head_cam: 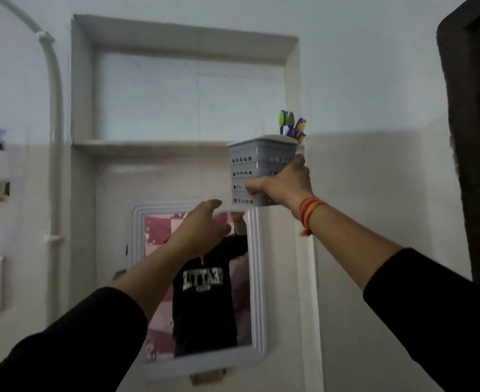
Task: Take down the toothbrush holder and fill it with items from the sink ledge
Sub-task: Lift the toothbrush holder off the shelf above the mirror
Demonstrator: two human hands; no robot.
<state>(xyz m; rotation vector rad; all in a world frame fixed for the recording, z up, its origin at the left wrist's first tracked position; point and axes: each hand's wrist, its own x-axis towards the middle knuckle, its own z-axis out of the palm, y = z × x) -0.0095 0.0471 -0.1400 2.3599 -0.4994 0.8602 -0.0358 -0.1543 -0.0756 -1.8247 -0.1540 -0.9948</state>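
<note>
A grey plastic toothbrush holder point(257, 162) with rows of round holes is held up in front of the right end of a wall niche shelf point(148, 145). Purple, green and yellow toothbrush handles point(292, 126) stick out of its top. My right hand point(285, 185) grips the holder's lower right side, fingers wrapped around the base. My left hand point(202, 224) reaches up just below and left of the holder, fingers apart, not touching it. The sink ledge is out of view.
A white-framed mirror point(199, 281) hangs below the niche and reflects a person in a black sweatshirt. A white pipe point(54, 137) runs down the left wall. A dark door frame point(476, 137) stands at the right edge.
</note>
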